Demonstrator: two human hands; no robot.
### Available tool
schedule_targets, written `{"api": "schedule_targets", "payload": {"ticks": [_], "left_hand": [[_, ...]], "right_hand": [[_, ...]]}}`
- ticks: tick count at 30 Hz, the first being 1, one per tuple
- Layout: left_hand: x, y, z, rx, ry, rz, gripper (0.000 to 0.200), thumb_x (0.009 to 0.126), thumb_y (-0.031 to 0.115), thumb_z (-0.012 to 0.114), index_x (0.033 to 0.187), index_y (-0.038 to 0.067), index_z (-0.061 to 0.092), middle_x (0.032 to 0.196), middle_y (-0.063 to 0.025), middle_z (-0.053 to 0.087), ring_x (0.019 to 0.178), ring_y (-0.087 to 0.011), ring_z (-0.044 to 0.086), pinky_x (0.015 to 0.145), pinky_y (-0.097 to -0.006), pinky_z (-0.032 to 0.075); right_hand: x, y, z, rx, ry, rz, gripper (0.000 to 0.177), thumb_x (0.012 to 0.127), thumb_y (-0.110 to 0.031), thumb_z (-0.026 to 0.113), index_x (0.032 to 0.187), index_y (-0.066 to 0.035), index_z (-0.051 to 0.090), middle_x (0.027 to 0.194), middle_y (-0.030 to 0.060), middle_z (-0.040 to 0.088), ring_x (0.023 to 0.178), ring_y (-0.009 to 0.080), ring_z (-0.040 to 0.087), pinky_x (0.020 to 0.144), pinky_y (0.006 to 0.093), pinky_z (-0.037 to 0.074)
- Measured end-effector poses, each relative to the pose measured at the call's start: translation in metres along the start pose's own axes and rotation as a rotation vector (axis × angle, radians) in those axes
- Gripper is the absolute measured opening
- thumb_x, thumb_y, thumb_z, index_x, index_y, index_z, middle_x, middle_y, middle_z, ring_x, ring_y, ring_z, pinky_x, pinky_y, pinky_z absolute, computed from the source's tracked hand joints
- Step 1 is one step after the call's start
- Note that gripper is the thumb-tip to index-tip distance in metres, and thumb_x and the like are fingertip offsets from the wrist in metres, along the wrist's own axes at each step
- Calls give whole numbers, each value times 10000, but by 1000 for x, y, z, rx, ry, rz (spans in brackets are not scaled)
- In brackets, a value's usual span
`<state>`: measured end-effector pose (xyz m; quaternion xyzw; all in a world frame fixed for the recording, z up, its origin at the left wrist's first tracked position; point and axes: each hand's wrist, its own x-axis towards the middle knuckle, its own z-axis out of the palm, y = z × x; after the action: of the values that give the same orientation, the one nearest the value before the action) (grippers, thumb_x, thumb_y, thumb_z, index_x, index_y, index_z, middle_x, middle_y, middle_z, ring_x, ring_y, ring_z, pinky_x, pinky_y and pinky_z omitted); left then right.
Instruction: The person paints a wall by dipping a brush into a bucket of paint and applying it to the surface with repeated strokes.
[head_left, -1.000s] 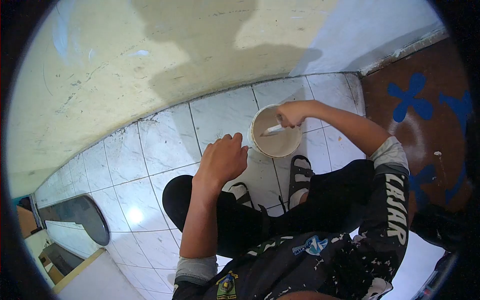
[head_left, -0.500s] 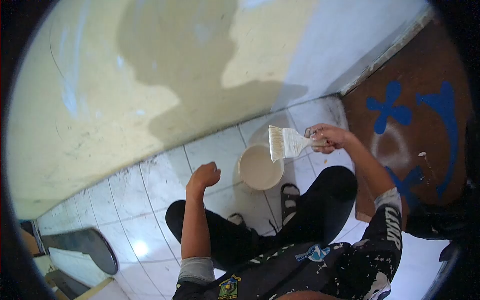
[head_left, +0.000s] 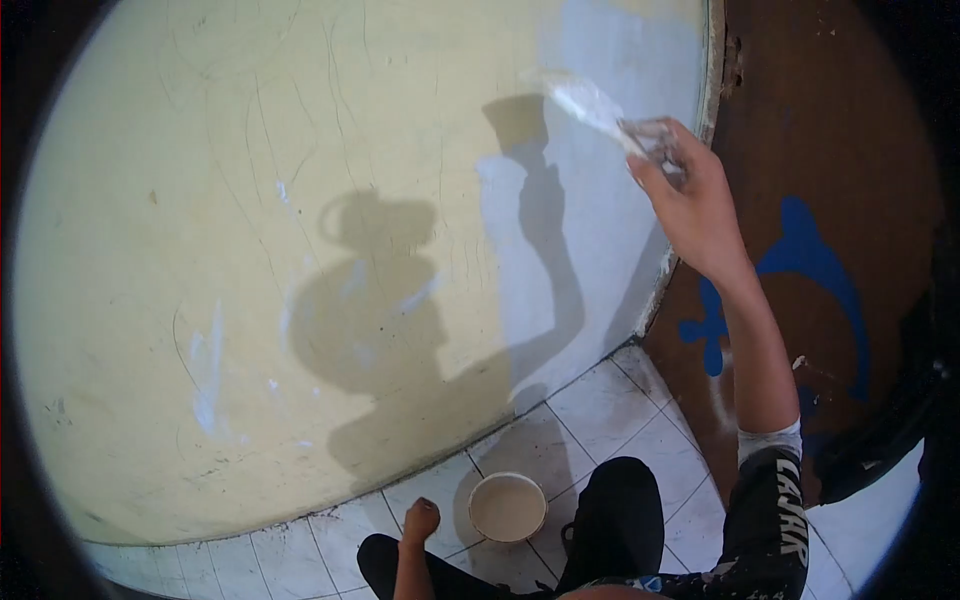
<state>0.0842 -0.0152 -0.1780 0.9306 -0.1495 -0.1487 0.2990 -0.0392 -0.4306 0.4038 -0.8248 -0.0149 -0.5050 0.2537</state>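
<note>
My right hand (head_left: 672, 165) is raised in front of the wall, its fingers closed round the handle of a wide paintbrush (head_left: 590, 105). The brush tilts up and left, close to the edge between the pale blue-white paint (head_left: 600, 200) and the yellow wall (head_left: 400, 130); whether the bristles touch the wall I cannot tell. My left hand (head_left: 422, 521) is curled into a fist with nothing visible in it, low by my knee. Just right of it, a round bucket (head_left: 508, 507) of whitish paint stands on the floor.
On the right is a brown panel (head_left: 790, 130) with blue painted shapes. White tiles (head_left: 590, 410) cover the floor along the foot of the wall. My bent knees in black trousers (head_left: 620, 510) flank the bucket. Dark cloth hangs at the right edge.
My right hand has lifted the brush from beside the bucket up to the wall. The view has tilted upward, so the bucket, my knees and my left fist sit lower.
</note>
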Motion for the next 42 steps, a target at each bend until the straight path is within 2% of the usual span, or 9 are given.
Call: {"api": "schedule_targets", "payload": {"ticks": [2, 8, 21, 24, 29, 35, 39, 41, 42], "left_hand": [[-23, 3, 3, 21, -25, -70, 250, 861, 229, 588, 953, 12, 670, 957, -291, 690, 944, -460, 669, 866, -513, 532], [-21, -4, 1, 32, -42, -122, 271, 831, 241, 610, 928, -3, 673, 962, -294, 689, 967, -455, 663, 878, -491, 529], [-17, -11, 9, 52, -111, -121, 273, 830, 250, 603, 942, 13, 678, 989, -274, 695, 990, -443, 661, 903, -480, 523], [-19, -4, 9, 64, -119, -146, 295, 841, 260, 608, 966, 3, 682, 1013, -279, 692, 1009, -437, 659, 915, -475, 520], [-17, 1, 7, 50, -160, -164, 313, 857, 276, 607, 986, 3, 688, 1030, -282, 690, 1026, -439, 654, 928, -475, 514], [-17, 4, 10, 64, -120, -147, 295, 861, 264, 602, 963, 1, 685, 985, -284, 693, 992, -447, 662, 901, -481, 525], [-13, 5, 14, 81, -125, -122, 287, 867, 255, 593, 966, 1, 683, 970, -280, 694, 971, -453, 665, 880, -490, 534], [-16, 8, 14, 81, -119, -112, 283, 868, 251, 589, 963, 1, 681, 963, -279, 694, 962, -456, 665, 871, -494, 537], [-17, 9, 14, 76, -115, -109, 284, 870, 248, 584, 966, -2, 679, 958, -282, 692, 956, -460, 665, 862, -498, 539]], "right_hand": [[25, -5, 3, -51, 70, 82, 290, 936, -126, 590, 1192, 7, 605, 842, 112, 637, 716, 174, 608, 698, 308, 491], [88, -6, 21, -163, 175, -38, 378, 879, -179, 614, 1213, -2, 608, 986, 251, 686, 868, 353, 676, 800, 393, 521], [119, 27, 10, -250, 187, 28, 387, 869, -202, 611, 1197, 3, 626, 898, 223, 703, 818, 318, 698, 774, 404, 537], [101, 49, 28, -275, 231, -44, 397, 867, -199, 612, 1207, 7, 617, 929, 245, 696, 867, 364, 692, 797, 424, 528], [41, 47, 26, -96, 50, 219, 429, 859, -193, 625, 1228, 24, 598, 1009, 277, 679, 967, 442, 653, 842, 447, 514], [108, 36, 3, -285, 278, -111, 377, 860, -185, 620, 1178, 17, 610, 1010, 282, 670, 964, 444, 651, 841, 457, 517], [132, 9, -1, -197, 160, 143, 384, 894, -211, 666, 1225, -17, 638, 1165, 235, 679, 1100, 378, 645, 961, 411, 495], [122, 46, 21, -250, 172, -128, 316, 860, -182, 617, 1104, 19, 614, 968, 284, 665, 944, 460, 639, 827, 475, 517], [107, 52, 27, -262, 132, -94, 293, 862, -175, 617, 1078, 22, 608, 938, 286, 660, 933, 466, 632, 817, 485, 516]]}}
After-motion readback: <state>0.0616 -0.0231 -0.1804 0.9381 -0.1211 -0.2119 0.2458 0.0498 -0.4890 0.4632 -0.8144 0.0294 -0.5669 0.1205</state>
